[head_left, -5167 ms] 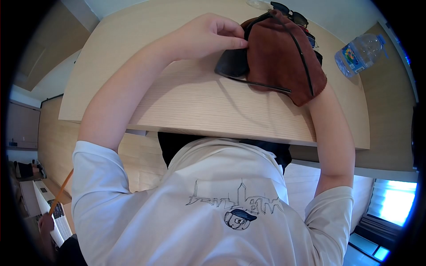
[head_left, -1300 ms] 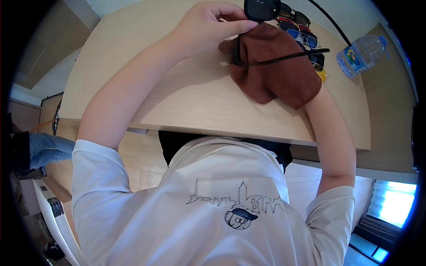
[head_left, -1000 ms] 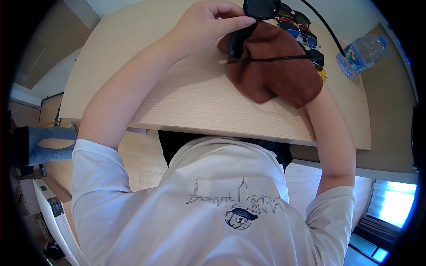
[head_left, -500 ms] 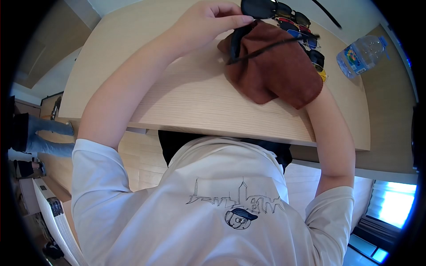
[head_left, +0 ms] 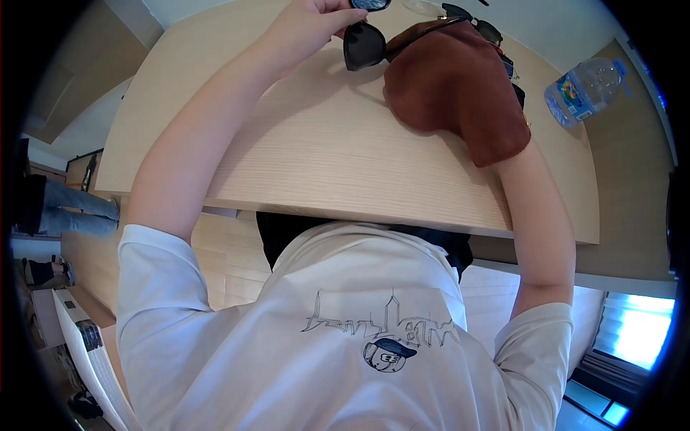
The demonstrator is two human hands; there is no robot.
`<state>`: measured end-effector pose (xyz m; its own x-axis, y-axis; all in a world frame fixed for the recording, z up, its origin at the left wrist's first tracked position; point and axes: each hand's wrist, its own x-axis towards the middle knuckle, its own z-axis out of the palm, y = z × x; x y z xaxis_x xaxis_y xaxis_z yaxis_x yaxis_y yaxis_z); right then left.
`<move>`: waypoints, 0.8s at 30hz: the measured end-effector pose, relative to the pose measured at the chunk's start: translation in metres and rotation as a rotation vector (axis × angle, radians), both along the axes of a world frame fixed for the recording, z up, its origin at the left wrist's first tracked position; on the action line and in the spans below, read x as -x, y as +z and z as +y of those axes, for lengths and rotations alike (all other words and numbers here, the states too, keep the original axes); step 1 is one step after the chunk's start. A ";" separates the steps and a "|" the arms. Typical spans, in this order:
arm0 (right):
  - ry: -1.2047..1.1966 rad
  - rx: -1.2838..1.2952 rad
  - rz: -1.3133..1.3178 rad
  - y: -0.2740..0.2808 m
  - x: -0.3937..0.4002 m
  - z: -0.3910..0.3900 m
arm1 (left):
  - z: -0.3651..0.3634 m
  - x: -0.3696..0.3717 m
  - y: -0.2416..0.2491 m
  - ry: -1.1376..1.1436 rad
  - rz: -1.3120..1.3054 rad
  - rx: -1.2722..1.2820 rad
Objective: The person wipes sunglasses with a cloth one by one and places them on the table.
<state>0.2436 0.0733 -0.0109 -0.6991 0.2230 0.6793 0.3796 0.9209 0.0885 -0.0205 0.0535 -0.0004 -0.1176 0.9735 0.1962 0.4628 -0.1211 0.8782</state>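
Observation:
At the top edge, my left hand (head_left: pixel 327 20) is closed on a pair of dark sunglasses (head_left: pixel 364 47), thumb and fingers at the frame between the lenses. One lens hangs below the fingers, the other sits above them. A brown cloth (head_left: pixel 453 82) drapes over my right hand, hiding its fingers; only the wrist and forearm show. The cloth is bunched at its upper edge around a dark temple of the sunglasses, so my right hand holds the cloth there. Behind the cloth lie several other sunglasses (head_left: pixel 489 30), partly covered.
A clear plastic bottle (head_left: pixel 583 92) with a blue label lies on its side at the right of the wooden table (head_left: pixel 309 158). The table's near edge runs in front of my body. Another person's legs in jeans (head_left: pixel 75 208) stand at the far left.
The sunglasses have turned and moved up and left with my left hand, and a lens now hangs below the fingers. The cloth and my right hand have shifted slightly right and up.

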 end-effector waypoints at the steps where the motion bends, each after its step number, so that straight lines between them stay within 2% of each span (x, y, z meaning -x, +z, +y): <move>1: 0.027 0.079 0.037 -0.003 0.002 0.007 | 0.002 0.002 -0.002 0.000 0.000 0.000; 4: 0.107 0.315 0.147 -0.010 0.008 0.020 | 0.009 0.008 -0.007 -0.018 0.088 0.022; 5: 0.107 0.314 0.147 0.011 0.011 -0.002 | 0.011 0.010 -0.010 -0.036 0.077 0.045; 7: -0.094 0.516 0.100 0.069 0.020 -0.065 | 0.007 0.008 -0.008 -0.054 0.065 0.068; 8: -0.093 0.516 0.100 0.066 0.018 -0.059 | -0.003 0.002 -0.001 -0.046 0.080 0.079; 10: 0.133 0.429 0.105 0.049 0.010 -0.036 | -0.009 -0.002 0.001 -0.038 0.095 0.091; 11: 0.133 0.429 0.106 0.039 0.007 -0.028 | -0.010 -0.002 -0.001 -0.076 0.117 0.087; 16: -0.072 -0.227 -0.025 -0.007 -0.003 0.005 | -0.018 -0.013 0.004 -0.258 0.218 0.085; 19: -0.188 -0.367 -0.110 -0.010 0.003 0.028 | -0.028 -0.021 0.006 -0.373 0.235 0.054; 22: -0.089 -0.026 0.058 -0.011 0.004 0.022 | -0.034 -0.024 0.007 -0.426 0.244 0.044; 23: 0.123 0.408 0.198 -0.013 0.001 0.018 | -0.035 -0.024 0.007 -0.439 0.261 0.056; 24: 0.445 0.932 0.416 -0.015 -0.001 0.015 | -0.036 -0.023 0.007 -0.451 0.278 0.067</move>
<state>0.2446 0.0882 -0.0260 -0.6006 0.5540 0.5765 -0.1617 0.6219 -0.7662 0.0030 0.0179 0.0070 0.3632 0.9268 0.0956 0.5943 -0.3095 0.7423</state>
